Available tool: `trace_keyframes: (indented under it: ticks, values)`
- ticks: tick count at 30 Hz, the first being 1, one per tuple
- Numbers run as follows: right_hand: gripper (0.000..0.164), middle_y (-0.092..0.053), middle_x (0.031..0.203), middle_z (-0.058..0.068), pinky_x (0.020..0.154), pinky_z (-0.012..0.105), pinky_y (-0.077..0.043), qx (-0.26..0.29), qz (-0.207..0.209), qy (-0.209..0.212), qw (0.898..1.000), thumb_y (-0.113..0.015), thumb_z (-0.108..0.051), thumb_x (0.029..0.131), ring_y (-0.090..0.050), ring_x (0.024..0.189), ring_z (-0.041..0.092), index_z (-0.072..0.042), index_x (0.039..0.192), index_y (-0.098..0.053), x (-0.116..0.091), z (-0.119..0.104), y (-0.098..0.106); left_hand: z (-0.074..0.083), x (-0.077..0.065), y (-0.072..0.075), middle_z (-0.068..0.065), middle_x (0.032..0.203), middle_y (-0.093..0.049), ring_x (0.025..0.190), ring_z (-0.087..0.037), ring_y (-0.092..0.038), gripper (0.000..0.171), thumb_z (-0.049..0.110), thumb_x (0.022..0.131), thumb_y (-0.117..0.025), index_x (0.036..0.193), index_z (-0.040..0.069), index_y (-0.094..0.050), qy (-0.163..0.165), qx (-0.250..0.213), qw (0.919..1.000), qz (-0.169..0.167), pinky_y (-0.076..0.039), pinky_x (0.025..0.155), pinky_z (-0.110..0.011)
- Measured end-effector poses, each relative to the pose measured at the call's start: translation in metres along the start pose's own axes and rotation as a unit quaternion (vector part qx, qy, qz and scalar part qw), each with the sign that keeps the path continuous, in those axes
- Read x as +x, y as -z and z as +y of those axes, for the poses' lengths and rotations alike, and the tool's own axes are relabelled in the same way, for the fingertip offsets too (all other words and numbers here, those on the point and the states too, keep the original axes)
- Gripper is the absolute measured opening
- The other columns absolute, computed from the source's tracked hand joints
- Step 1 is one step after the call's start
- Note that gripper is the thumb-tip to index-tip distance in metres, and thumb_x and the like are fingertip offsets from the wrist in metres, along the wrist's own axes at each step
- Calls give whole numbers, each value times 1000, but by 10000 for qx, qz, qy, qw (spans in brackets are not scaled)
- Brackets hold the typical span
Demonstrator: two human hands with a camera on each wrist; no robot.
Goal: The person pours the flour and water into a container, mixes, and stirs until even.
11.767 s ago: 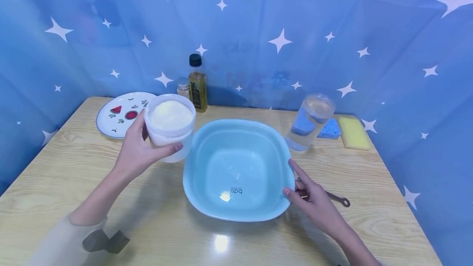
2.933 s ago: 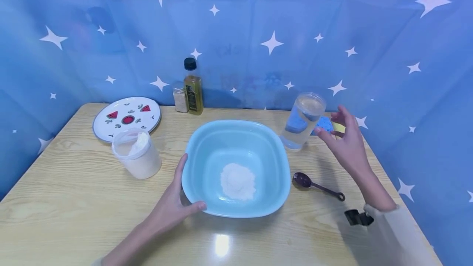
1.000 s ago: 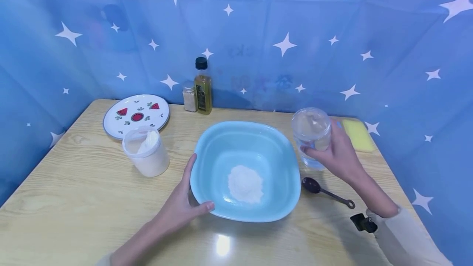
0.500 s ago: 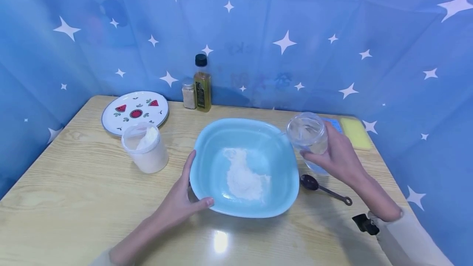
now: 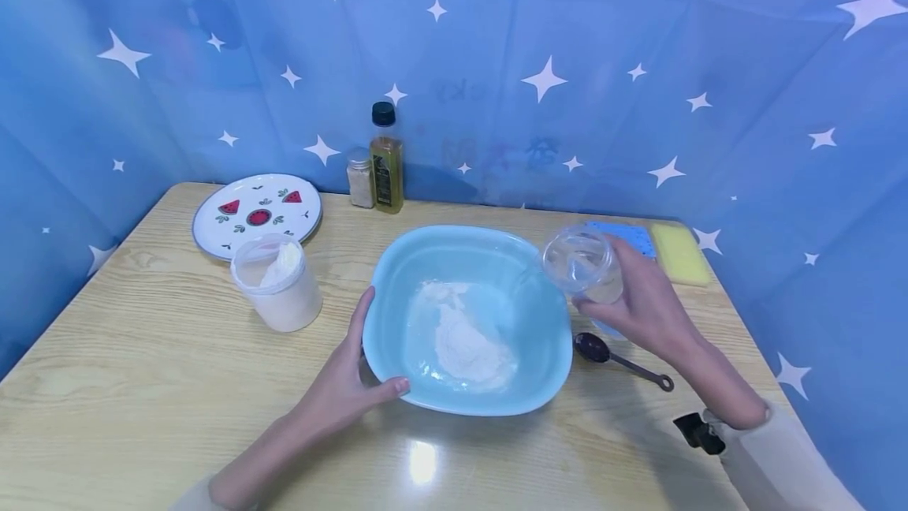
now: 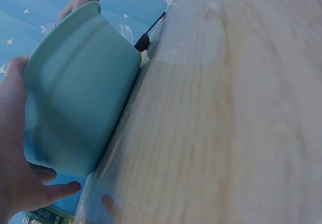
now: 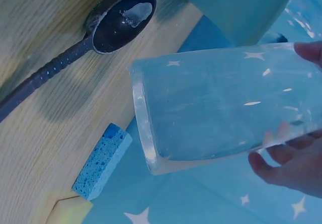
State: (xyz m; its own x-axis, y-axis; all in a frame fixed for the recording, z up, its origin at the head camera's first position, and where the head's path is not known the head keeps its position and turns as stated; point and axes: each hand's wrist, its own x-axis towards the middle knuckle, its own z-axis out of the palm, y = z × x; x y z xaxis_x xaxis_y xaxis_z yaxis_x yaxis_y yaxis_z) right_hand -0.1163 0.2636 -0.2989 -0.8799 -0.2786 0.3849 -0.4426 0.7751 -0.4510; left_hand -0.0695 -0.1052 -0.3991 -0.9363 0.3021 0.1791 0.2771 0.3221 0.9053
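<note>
My left hand (image 5: pixel 336 393) grips the near left side of a light blue basin (image 5: pixel 546 322), thumb over the rim and fingers along the outer wall. In the basin lies a heap of white powder (image 5: pixel 468 345) with water spread around it. My right hand (image 5: pixel 649 302) holds a tall clear plastic cup (image 7: pixel 221 103) of water, tilted with its mouth over the basin's right rim. Water runs from the mouth into the basin. A dark measuring spoon (image 7: pixel 123 22) with white residue in its bowl lies under the cup, right of the basin.
Left of the basin stands an open tub (image 5: pixel 284 298) of white powder, in front of a watermelon-patterned plate (image 5: pixel 213 219). An oil bottle (image 5: pixel 387 168) and a small shaker jar (image 5: pixel 360 184) stand at the back. A blue sponge (image 7: pixel 100 158) and a yellow sponge (image 5: pixel 679 255) lie at right.
The powder tub, earlier in my left hand, stands on the table, and powder is in the basin. My right hand has taken the cup and tipped it; water spreads and breaks up the powder heap.
</note>
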Motion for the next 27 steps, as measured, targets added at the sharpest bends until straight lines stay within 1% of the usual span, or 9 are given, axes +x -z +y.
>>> trace_keyframes:
  ticks: [5, 14, 18, 23, 27]
  values:
    - [83, -58, 112, 18, 79, 55, -41, -176, 20, 162, 9997, -82, -10, 61, -54, 98, 35, -2, 134, -43, -1, -1, 0, 0, 0, 0, -2, 149, -26, 128, -24, -38, 113, 28, 70, -80, 149, 31, 1, 49, 35, 10000, 4, -28, 102, -53]
    - [83, -59, 111, 17, 81, 54, -41, -215, 69, 329, 9992, -83, -10, 59, -54, 98, 35, -2, 133, -45, -1, -1, 0, 0, -1, 0, -3, 148, -28, 127, -24, -38, 112, 31, 71, -79, 149, 31, 1, 38, 98, 9999, 6, -28, 102, -54]
    - [84, -58, 113, 19, 81, 56, -41, -258, 81, 348, 9990, -83, -10, 59, -54, 99, 36, -1, 133, -45, -1, -1, 1, 1, 0, 0, -2, 149, -26, 128, -23, -37, 112, 35, 71, -78, 149, 32, 2, 51, 86, 9999, -23, -27, 102, -54]
    - [84, -57, 116, 20, 83, 58, -40, -236, 51, 285, 9993, -84, -10, 59, -52, 102, 37, -2, 134, -45, -1, -1, 1, 1, 0, 0, -2, 150, -25, 128, -24, -37, 112, 30, 71, -79, 149, 31, 2, 38, 54, 10000, -20, -26, 103, -54]
    - [84, -57, 116, 18, 82, 54, -42, -29, 35, 216, 9998, -84, -7, 58, -53, 102, 34, -4, 134, -46, -2, 0, 0, 0, 0, 0, -3, 149, -25, 128, -24, -37, 112, 27, 71, -79, 149, 32, 1, 47, 53, 10000, -4, -26, 102, -54]
